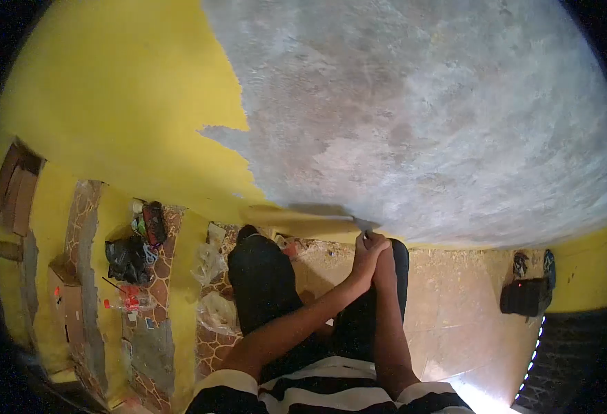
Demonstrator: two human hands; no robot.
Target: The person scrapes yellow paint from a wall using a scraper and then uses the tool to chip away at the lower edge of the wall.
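Observation:
My left hand (pixel 364 261) and my right hand (pixel 384 265) are clasped together above my knees, close to the wall. A small scraper (pixel 365 223) with a flat grey blade points out from between them toward the wall. Its handle is mostly hidden in my fingers, and which hand grips it is hard to make out. The wall in front has a grey, bare plaster patch (pixel 414 124) with a ragged edge beside yellow paint (pixel 131 90). A shadow falls on the wall left of the blade.
On the left, patterned steps hold a black plastic bag (pixel 127 259), a plastic bottle (pixel 131 302) and a cardboard box (pixel 71 303). Clear plastic bags (pixel 217 312) lie beside my left leg. A black box (pixel 525 297) stands on the tiled floor at the right.

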